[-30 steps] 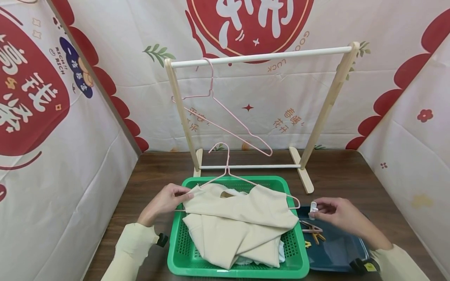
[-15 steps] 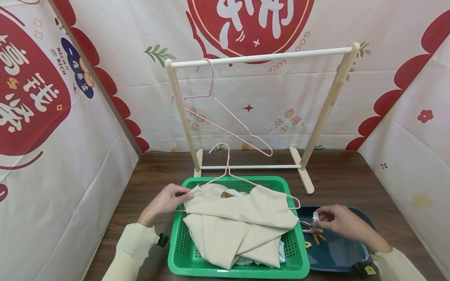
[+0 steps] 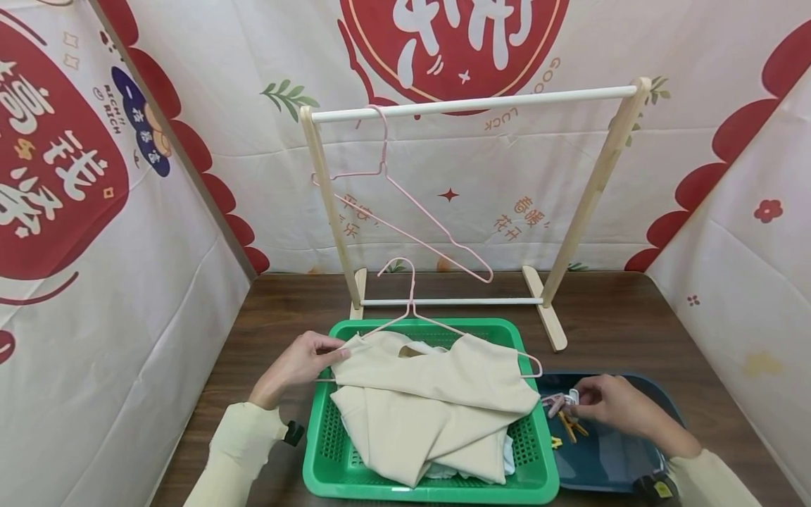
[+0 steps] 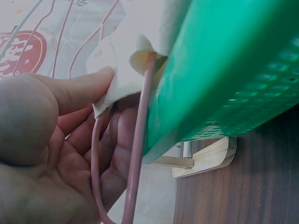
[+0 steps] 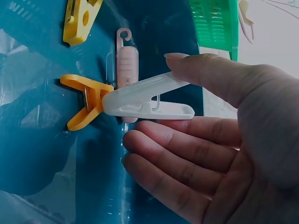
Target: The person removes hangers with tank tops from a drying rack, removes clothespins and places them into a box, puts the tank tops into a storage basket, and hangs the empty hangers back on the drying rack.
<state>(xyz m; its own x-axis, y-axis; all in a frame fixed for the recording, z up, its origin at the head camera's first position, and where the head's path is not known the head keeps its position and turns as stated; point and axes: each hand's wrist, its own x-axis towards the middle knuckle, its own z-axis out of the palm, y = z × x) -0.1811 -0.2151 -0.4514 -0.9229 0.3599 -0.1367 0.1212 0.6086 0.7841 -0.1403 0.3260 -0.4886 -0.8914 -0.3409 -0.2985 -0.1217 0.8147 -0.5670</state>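
Note:
My left hand (image 3: 303, 362) pinches the shoulder corner of a beige garment (image 3: 431, 366), thumb on the fabric and fingers behind it. A pink hanger (image 3: 412, 289) runs through the garment; its left end shows in front of my fingers in the left wrist view. Over the dark blue tray (image 3: 608, 472), my right hand (image 3: 617, 405) holds a white clothespin (image 5: 140, 91) between thumb and forefinger. Its nose overlaps an orange clothespin (image 5: 97, 95) in the right wrist view, with a pink clothespin (image 5: 127, 63) just behind. A yellow clothespin (image 5: 77, 32) lies farther off in the tray.
The garment lies across a green basket (image 3: 494, 493) with more cloth beneath. Behind stands a wooden rack (image 3: 598, 183) with a white top bar (image 3: 494, 102). Another pink hanger (image 3: 384, 151) hangs bare at the bar's left. Patterned cloth walls enclose the table.
My right hand has come down and slightly right with the white clothespin. The pink clothespin in the tray has turned to a slant. My left hand and the garment stay put.

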